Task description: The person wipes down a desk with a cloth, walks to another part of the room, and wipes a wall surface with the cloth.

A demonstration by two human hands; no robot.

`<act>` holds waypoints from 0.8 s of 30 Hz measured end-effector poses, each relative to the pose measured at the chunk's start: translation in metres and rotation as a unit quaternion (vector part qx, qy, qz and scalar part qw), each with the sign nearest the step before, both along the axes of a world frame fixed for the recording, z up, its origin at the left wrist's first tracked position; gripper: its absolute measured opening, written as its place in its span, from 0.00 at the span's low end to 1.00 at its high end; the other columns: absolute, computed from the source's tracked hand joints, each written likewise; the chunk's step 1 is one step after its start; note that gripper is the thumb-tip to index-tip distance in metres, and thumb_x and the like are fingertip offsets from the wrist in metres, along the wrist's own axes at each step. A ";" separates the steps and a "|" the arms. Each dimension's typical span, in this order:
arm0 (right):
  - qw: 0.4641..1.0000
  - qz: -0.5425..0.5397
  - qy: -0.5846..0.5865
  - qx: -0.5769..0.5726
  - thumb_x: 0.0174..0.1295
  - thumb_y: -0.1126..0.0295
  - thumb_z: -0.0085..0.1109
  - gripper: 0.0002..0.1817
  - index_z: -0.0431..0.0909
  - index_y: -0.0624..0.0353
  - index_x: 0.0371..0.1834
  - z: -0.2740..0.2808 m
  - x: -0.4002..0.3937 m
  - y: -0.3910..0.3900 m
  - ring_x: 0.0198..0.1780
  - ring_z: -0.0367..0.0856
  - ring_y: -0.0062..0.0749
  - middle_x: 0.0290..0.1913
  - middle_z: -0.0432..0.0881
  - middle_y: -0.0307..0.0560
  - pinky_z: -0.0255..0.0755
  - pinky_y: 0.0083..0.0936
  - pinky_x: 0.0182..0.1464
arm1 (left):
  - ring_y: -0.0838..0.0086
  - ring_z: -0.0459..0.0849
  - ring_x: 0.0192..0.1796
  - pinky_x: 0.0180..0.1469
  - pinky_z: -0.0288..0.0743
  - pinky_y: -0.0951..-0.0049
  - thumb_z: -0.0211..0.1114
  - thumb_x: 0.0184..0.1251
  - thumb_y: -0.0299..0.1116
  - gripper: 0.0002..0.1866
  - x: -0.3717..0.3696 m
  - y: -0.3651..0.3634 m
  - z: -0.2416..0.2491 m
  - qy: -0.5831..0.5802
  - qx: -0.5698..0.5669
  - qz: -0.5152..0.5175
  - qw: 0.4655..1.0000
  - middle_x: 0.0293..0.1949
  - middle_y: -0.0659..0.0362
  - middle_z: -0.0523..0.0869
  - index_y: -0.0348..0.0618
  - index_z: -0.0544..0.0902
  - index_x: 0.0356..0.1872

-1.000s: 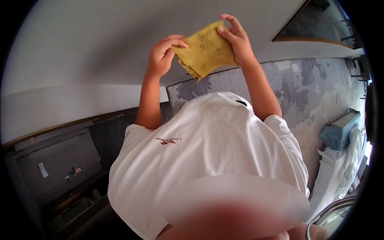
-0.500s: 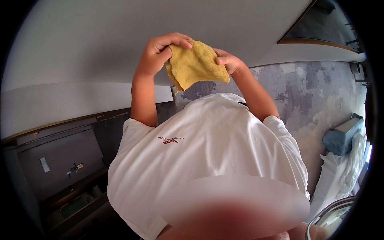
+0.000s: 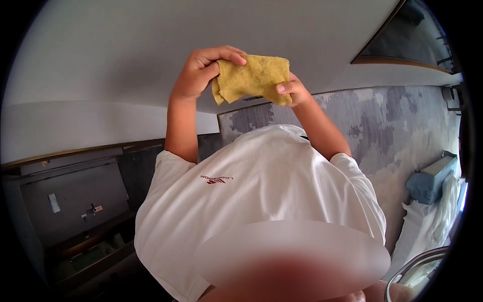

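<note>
A yellow cloth (image 3: 256, 75) is stretched between my two hands, in front of a white shirt (image 3: 266, 171). My left hand (image 3: 209, 68) pinches its left end, with fingers over the top edge and the thumb below them. At the right end, my right hand (image 3: 292, 91) grips the cloth with the thumb on its near face; the other fingers are largely hidden behind it. The cloth's lower edge is uneven and curves upward in the middle.
A plain grey surface (image 3: 126, 55) spans the upper left. Patchy grey flooring (image 3: 372, 116) lies at right, with a blue-grey object (image 3: 425, 186) and white sheeting (image 3: 417, 221). A dark recessed area (image 3: 75, 201) is at lower left.
The cloth's upper right corner has risen and its top edge is straighter. My right hand has moved slightly down along its right side. Both hands still hold it.
</note>
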State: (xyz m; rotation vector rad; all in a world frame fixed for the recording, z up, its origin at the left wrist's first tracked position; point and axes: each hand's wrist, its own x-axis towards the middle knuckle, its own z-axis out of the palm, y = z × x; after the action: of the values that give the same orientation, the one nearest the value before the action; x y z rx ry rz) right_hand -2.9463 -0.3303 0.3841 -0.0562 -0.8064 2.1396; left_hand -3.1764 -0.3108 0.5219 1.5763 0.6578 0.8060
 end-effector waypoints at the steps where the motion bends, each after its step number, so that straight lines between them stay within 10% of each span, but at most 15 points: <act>1: 1.000 0.007 0.004 -0.020 0.55 0.64 0.70 0.40 0.66 0.67 0.70 0.004 0.002 -0.002 0.65 0.77 0.45 0.65 0.76 0.55 0.74 0.41 0.65 | 0.68 0.85 0.54 0.62 0.75 0.71 0.43 0.52 0.13 0.25 0.001 0.000 0.000 0.002 -0.004 0.002 1.000 0.52 0.49 0.87 0.30 0.88 0.44; 8: 0.982 0.110 0.060 -0.139 0.68 0.61 0.57 0.30 0.66 0.67 0.69 0.007 -0.002 0.003 0.60 0.82 0.45 0.63 0.78 0.58 0.79 0.41 0.61 | 0.70 0.84 0.54 0.61 0.76 0.71 0.45 0.59 0.15 0.23 0.002 0.015 -0.005 0.045 0.021 0.031 0.998 0.53 0.52 0.87 0.32 0.87 0.48; 17: 0.942 -0.282 0.128 -0.129 0.73 0.57 0.47 0.28 0.67 0.59 0.71 0.074 0.043 -0.006 0.67 0.74 0.47 0.67 0.74 0.51 0.73 0.48 0.65 | 0.75 0.81 0.42 0.44 0.74 0.74 0.54 0.72 0.30 0.17 -0.051 0.005 -0.021 0.057 0.047 0.202 0.977 0.54 0.55 0.87 0.35 0.83 0.56; 21: 0.819 -0.536 0.088 0.184 0.72 0.55 0.47 0.29 0.65 0.60 0.71 0.110 0.094 0.031 0.64 0.75 0.41 0.64 0.75 0.47 0.71 0.38 0.64 | 0.75 0.81 0.40 0.43 0.73 0.74 0.54 0.73 0.28 0.14 -0.100 -0.005 -0.033 0.018 0.089 0.236 0.968 0.50 0.53 0.88 0.36 0.84 0.52; 24: 0.678 -0.709 0.138 0.136 0.72 0.60 0.52 0.20 0.73 0.61 0.61 0.170 0.121 0.084 0.54 0.77 0.30 0.54 0.78 0.44 0.73 0.30 0.54 | 0.75 0.81 0.39 0.42 0.73 0.74 0.54 0.74 0.27 0.12 -0.122 -0.019 -0.020 -0.009 0.141 0.238 0.961 0.48 0.52 0.89 0.37 0.84 0.49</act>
State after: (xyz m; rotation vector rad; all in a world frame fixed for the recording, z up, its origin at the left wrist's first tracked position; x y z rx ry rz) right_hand -2.8255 -0.2463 0.5538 -0.1401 -0.5325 0.4978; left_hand -3.2982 -0.3294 0.5016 1.6846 0.9622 1.3159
